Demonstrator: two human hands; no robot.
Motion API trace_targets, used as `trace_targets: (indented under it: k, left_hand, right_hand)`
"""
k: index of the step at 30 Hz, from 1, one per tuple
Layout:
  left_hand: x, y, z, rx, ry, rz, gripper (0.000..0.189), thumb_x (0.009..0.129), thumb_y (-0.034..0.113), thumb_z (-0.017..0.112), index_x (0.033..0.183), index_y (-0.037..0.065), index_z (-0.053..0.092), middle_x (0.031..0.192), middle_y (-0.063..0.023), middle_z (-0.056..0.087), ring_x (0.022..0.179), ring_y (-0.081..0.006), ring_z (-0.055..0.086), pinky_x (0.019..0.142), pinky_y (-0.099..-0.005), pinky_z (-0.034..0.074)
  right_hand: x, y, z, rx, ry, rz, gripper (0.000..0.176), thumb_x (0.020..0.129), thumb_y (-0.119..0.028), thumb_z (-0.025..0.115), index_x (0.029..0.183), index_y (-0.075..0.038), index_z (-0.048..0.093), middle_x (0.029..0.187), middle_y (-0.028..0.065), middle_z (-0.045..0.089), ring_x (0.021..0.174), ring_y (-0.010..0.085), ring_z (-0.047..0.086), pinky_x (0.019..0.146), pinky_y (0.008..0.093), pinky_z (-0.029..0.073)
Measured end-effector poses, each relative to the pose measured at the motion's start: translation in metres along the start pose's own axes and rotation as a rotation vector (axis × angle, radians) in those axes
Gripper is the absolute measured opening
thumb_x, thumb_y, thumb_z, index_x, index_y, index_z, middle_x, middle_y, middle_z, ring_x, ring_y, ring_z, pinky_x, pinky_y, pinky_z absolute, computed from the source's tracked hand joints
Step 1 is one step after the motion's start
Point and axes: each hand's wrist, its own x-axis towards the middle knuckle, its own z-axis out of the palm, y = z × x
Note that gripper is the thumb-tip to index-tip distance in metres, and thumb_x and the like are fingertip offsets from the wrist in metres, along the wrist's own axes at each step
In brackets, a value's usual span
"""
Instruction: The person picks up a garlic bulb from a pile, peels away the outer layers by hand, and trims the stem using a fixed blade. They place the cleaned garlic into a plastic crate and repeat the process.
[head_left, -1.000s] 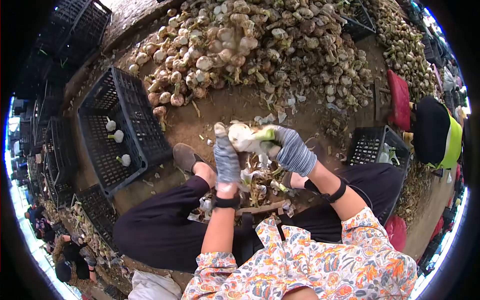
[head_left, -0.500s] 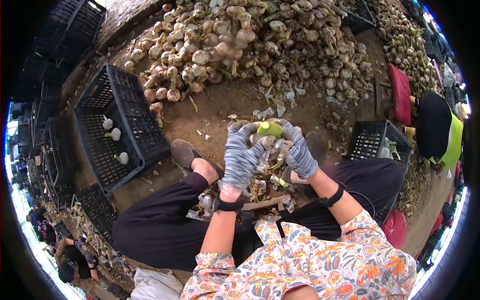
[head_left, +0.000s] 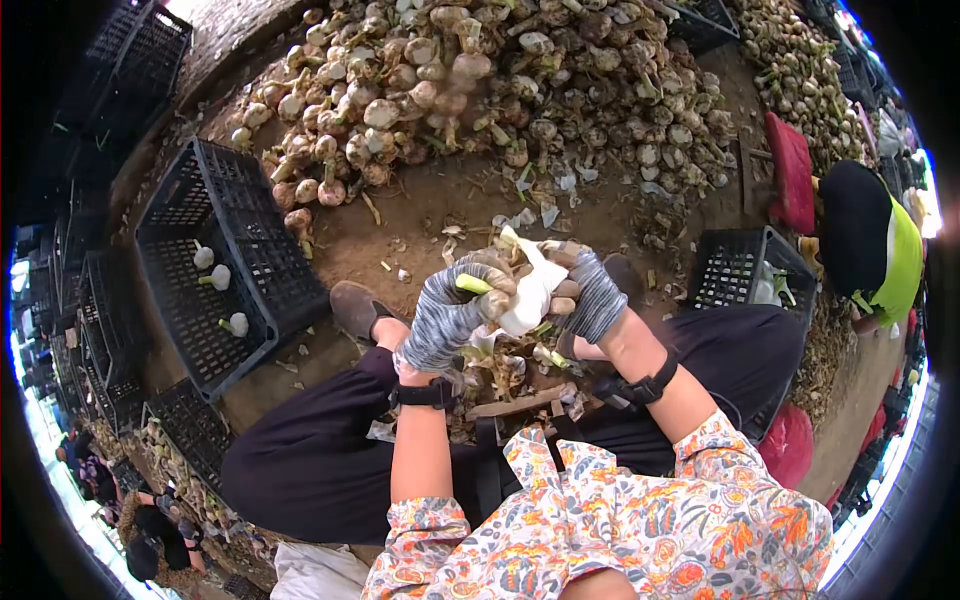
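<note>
In front of my knees, both hands, in grey knit gloves with soiled fingertips, work on a garlic bulb. My left hand (head_left: 450, 310) is closed around the bulb, which its fingers mostly hide; the cut green stem (head_left: 473, 284) pokes out between thumb and fingers. White garlic skin (head_left: 532, 298) hangs loose between the hands, with a strip standing up at the top. My right hand (head_left: 592, 292) pinches this skin from the right side. Below them, peelings (head_left: 508, 372) lie between my feet.
A large heap of unpeeled garlic (head_left: 400, 90) lies ahead. At left, a black crate (head_left: 255, 245) holds a few white bulbs (head_left: 220, 277). Another black crate (head_left: 735, 260) with garlic stands at right, near a red seat (head_left: 790, 175) and a person in dark and lime clothing (head_left: 870, 245).
The stem end has turned from facing up between both hands to the left, inside my left hand. White skin has come away and now spreads between the hands.
</note>
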Motion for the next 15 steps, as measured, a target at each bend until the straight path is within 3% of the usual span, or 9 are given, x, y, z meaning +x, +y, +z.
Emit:
trace_targets:
  k: [4, 7, 9, 10, 11, 12, 13, 14, 15]
  left_hand:
    - [-0.001, -0.045, -0.008, -0.23, -0.026, 0.017, 0.032, 0.072, 0.029, 0.073, 0.088, 0.003, 0.062, 0.091, -0.005, 0.057, 0.085, -0.0157, 0.055, 0.078, -0.0295, 0.044]
    - [0.0, -0.068, 0.017, -0.952, 0.204, -0.024, 0.032, 0.08, 0.029, 0.065, 0.103, 0.007, 0.057, 0.105, -0.0046, 0.055, 0.095, -0.0195, 0.054, 0.086, -0.0341, 0.044]
    - [0.004, -0.072, 0.018, -1.103, 0.36, -0.094, 0.03, 0.082, 0.024, 0.062, 0.107, 0.009, 0.056, 0.107, -0.0069, 0.057, 0.1, -0.0222, 0.054, 0.091, -0.0387, 0.044]
    - [0.005, -0.077, 0.015, -1.13, 0.425, -0.124, 0.03, 0.082, 0.022, 0.062, 0.108, 0.009, 0.056, 0.108, -0.0081, 0.057, 0.101, -0.0225, 0.054, 0.091, -0.0398, 0.044]
    - [0.005, -0.079, 0.016, -1.113, 0.425, -0.119, 0.038, 0.086, 0.023, 0.052, 0.116, -0.001, 0.048, 0.115, -0.0152, 0.054, 0.105, -0.0275, 0.053, 0.094, -0.0436, 0.042]
    - [0.005, -0.081, 0.014, -1.148, 0.375, -0.131, 0.035, 0.087, 0.022, 0.053, 0.113, -0.002, 0.05, 0.112, -0.0148, 0.056, 0.102, -0.0261, 0.055, 0.091, -0.0397, 0.046]
    - [0.006, -0.084, 0.012, -1.174, 0.358, -0.102, 0.033, 0.087, 0.022, 0.054, 0.111, -0.002, 0.051, 0.109, -0.0143, 0.057, 0.1, -0.0249, 0.056, 0.088, -0.0374, 0.047]
    - [0.01, -0.07, 0.015, -1.193, 0.338, -0.084, 0.032, 0.087, 0.021, 0.055, 0.109, -0.002, 0.053, 0.107, -0.0137, 0.059, 0.098, -0.0238, 0.058, 0.086, -0.0352, 0.049]
    - [0.011, -0.054, 0.02, -1.102, 0.462, -0.131, 0.04, 0.085, 0.027, 0.058, 0.108, -0.004, 0.051, 0.102, -0.0138, 0.06, 0.092, -0.0229, 0.059, 0.083, -0.0327, 0.051]
  right_hand:
    - [0.01, 0.014, -0.005, 0.096, 0.046, 0.01, 0.02, 0.09, -0.024, 0.045, 0.094, -0.007, 0.056, 0.062, 0.0011, 0.055, 0.031, 0.0044, 0.036, 0.024, 0.0199, 0.027]
    - [0.004, 0.02, 0.009, -0.039, 0.193, -0.124, 0.022, 0.089, -0.03, 0.049, 0.094, -0.009, 0.056, 0.064, 0.0004, 0.055, 0.037, 0.0058, 0.042, 0.028, 0.0205, 0.029]
    - [0.003, 0.032, 0.014, -0.152, 0.46, -0.175, 0.024, 0.087, -0.033, 0.052, 0.095, -0.01, 0.056, 0.066, -0.0001, 0.055, 0.046, 0.0083, 0.047, 0.033, 0.0238, 0.035]
    - [0.002, 0.041, -0.007, -0.069, 0.349, -0.119, 0.025, 0.087, -0.032, 0.053, 0.097, -0.009, 0.056, 0.069, 0.0006, 0.056, 0.046, 0.0095, 0.047, 0.035, 0.0254, 0.037]
    - [-0.01, 0.046, -0.004, -0.04, 0.252, -0.135, 0.024, 0.087, -0.03, 0.054, 0.098, -0.009, 0.055, 0.068, 0.0004, 0.055, 0.046, 0.0093, 0.047, 0.035, 0.0248, 0.037]
    - [-0.018, 0.045, -0.002, -0.021, 0.153, -0.143, 0.023, 0.086, -0.028, 0.055, 0.099, -0.008, 0.054, 0.068, 0.0002, 0.055, 0.046, 0.0092, 0.048, 0.035, 0.0241, 0.037]
    - [-0.015, 0.029, -0.014, 0.138, -0.259, 0.03, 0.025, 0.085, -0.024, 0.057, 0.103, -0.007, 0.052, 0.071, 0.0009, 0.056, 0.049, 0.0082, 0.049, 0.036, 0.0219, 0.039]
    - [-0.029, 0.018, -0.012, 0.32, -0.602, 0.006, 0.03, 0.083, -0.021, 0.06, 0.107, -0.006, 0.05, 0.077, 0.0022, 0.057, 0.05, 0.0075, 0.051, 0.037, 0.02, 0.042]
    - [-0.043, 0.009, -0.001, 0.172, -0.398, -0.322, 0.032, 0.082, -0.02, 0.061, 0.108, -0.006, 0.05, 0.082, 0.004, 0.058, 0.054, 0.0068, 0.052, 0.041, 0.0184, 0.045]
